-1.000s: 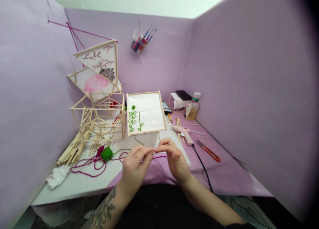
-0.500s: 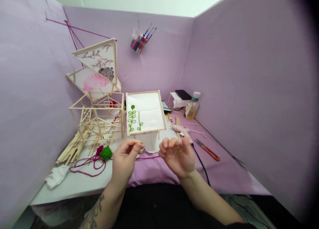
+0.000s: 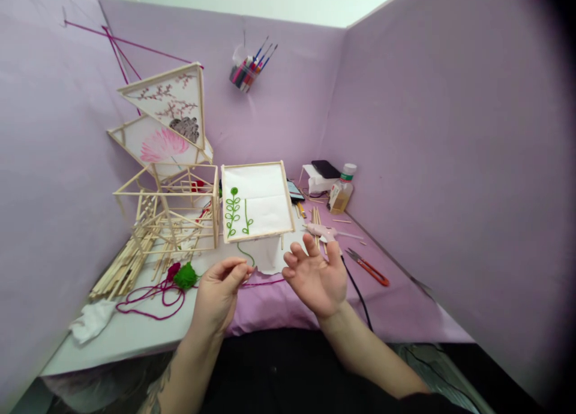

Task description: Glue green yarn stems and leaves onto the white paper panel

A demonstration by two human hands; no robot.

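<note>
Below the white panel [image 3: 270,213], our left hand [image 3: 218,291] seemingly pinches the green yarn [image 3: 246,254], probably soft and limp, best gripped near its end; our right hand [image 3: 317,279] spreads its fingers, empty.

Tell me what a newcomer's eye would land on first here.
Probably the white panel with its green plant design, near the centre of view. The painted flower panels above the stick frame at left would likely come next. Nearer the camera, the left hand is pinched beside a green strand; the right hand is open.
</note>
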